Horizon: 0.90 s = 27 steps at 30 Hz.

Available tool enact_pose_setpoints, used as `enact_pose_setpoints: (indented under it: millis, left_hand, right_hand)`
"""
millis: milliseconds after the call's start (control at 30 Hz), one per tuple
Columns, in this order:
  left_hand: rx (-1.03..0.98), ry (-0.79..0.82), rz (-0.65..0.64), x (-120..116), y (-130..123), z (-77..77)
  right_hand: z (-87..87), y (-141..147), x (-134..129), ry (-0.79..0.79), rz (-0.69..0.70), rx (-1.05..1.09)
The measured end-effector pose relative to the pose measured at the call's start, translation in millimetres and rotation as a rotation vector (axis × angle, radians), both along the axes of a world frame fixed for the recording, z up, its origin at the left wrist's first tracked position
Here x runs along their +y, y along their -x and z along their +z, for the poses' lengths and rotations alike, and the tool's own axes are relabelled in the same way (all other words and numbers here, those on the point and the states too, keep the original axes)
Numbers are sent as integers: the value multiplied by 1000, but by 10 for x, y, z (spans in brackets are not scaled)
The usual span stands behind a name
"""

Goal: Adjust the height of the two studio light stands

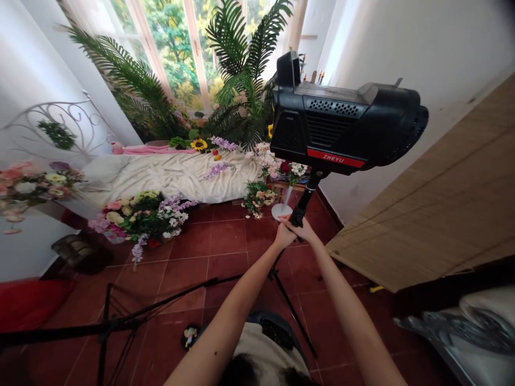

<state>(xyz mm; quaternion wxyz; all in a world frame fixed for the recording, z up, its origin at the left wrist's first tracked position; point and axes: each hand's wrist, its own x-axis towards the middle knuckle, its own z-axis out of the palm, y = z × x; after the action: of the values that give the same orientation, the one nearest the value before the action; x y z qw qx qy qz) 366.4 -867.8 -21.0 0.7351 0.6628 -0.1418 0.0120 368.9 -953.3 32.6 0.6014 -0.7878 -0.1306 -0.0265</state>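
Observation:
A black studio light [333,126] with a red ZHEYU label sits on top of a black light stand [308,195], at the upper right of the view. Both of my arms reach forward to the stand's pole just below the light. My left hand [285,236] is closed around the lower part of the black joint on the pole. Beside and slightly above it, my right hand [303,228] also wraps the joint. Parts of the fingers are hidden behind the pole and each other. The stand's legs spread over the red tiled floor [227,238] in front of my body.
Another black stand [120,324] lies across the lower left. A bed with a cream cover [181,174], flower bunches [140,217] and palm leaves [237,53] are ahead by the window. A bamboo screen [434,198] leans at right, near a silver ornate frame [470,327].

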Motion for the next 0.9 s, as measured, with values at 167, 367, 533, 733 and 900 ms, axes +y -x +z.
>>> enact_pose_setpoints:
  millis: [167,367,533,733,900]
  left_hand:
    - [-103,-52,-1,11,0,57]
    - [-82,-76,20,54,-24,9]
    - [-61,-160,71,85,7,66]
    - [-112,-219,163,27,70,328]
    - [-67,-170,255,-89,65,498]
  right_hand:
    - [111,-23,-55,-92,112,135]
    - [172,53,136,-85,-192,3]
    - [343,70,249,-92,-380,-64]
    - [765,-42,223,-162,-420,-161]
    - [1212,-80,238,-179,-389,-246]
